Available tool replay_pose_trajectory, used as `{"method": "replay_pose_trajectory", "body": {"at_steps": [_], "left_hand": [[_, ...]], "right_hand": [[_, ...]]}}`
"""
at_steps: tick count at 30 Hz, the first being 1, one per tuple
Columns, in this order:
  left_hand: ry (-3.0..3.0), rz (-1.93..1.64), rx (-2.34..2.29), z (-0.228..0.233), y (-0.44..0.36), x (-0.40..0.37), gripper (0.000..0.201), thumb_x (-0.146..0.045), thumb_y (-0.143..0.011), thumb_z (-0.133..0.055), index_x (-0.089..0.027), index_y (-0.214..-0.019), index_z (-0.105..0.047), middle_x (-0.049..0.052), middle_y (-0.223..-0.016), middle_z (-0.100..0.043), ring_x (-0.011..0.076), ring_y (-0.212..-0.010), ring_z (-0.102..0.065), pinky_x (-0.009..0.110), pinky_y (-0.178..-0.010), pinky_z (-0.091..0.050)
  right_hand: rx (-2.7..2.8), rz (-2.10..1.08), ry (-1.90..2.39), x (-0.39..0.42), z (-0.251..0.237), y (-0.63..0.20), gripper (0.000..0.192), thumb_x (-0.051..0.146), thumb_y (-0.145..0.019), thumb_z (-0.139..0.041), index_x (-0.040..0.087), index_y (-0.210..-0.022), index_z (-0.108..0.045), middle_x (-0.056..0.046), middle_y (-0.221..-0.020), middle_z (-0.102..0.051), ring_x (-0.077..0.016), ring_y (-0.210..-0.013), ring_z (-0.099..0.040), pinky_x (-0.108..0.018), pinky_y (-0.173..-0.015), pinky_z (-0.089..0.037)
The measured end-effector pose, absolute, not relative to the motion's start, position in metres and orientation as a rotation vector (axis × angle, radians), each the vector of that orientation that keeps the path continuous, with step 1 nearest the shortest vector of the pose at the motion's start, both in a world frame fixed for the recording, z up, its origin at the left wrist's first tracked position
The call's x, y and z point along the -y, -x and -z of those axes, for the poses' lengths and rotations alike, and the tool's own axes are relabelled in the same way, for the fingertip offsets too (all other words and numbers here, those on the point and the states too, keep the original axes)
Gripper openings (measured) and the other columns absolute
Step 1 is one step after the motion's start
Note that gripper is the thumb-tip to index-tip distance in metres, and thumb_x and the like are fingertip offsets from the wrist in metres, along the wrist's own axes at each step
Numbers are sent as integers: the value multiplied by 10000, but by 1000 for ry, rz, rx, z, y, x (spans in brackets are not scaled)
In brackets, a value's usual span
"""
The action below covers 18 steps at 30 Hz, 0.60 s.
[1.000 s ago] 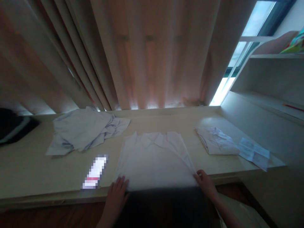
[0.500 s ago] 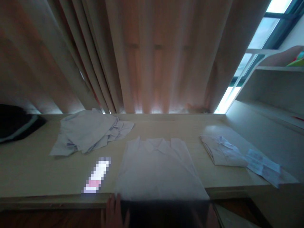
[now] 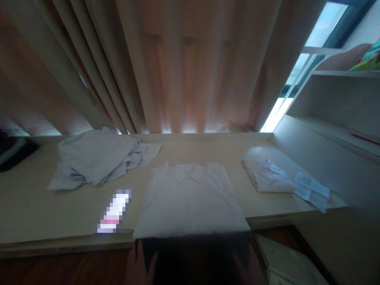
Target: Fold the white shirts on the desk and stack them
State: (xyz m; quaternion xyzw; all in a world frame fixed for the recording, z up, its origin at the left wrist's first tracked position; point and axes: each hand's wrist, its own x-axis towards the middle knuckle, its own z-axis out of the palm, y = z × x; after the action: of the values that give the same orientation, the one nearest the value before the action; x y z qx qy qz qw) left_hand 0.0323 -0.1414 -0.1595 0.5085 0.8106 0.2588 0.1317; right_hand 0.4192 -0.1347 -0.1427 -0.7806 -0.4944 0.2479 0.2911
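A white collared shirt (image 3: pixel 191 202) lies flat in front of me with its sides folded in. Its collar points to the back and its lower edge reaches the desk's front edge. Just below the shirt's lower left corner is my left hand (image 3: pixel 139 264), fingers and thumb spread, nothing in it. My right hand (image 3: pixel 251 265) is dim at the bottom, below the lower right corner. Its thumb and fingers look apart, with no object visible between them. Both hands are cut off by the frame.
On the desk (image 3: pixel 74 217), a crumpled white garment (image 3: pixel 95 158) lies back left and a dark item (image 3: pixel 14 152) far left. A pixelated oblong (image 3: pixel 114 211) sits left of the shirt. To the right are a folded white garment (image 3: pixel 267 176), a pale blue paper-like piece (image 3: pixel 311 190) and a shelf unit (image 3: pixel 320 154).
The view has shifted, so the desk and its things sit higher and further left. Both hands now appear slightly below the shirt's lower edge. The shirt keeps its shape.
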Motion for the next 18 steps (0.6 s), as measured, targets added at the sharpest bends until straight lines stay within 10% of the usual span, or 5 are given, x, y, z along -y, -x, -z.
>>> {"method": "replay_pose_trajectory", "body": {"at_steps": [18], "left_hand": [[-1412, -738, -2353, 131, -35, 154, 705, -523, -811, -350, -98, -1373, -325, 170, -1439, -343, 320, -1330, -313, 512, -1073, -299]], "right_hand": [[1320, -683, 2090, 144, 133, -423, 786, 663, -764, -422, 117, -1328, -394, -156, -1340, -485, -302, -1271, -407, -422, -1027, -355]]}}
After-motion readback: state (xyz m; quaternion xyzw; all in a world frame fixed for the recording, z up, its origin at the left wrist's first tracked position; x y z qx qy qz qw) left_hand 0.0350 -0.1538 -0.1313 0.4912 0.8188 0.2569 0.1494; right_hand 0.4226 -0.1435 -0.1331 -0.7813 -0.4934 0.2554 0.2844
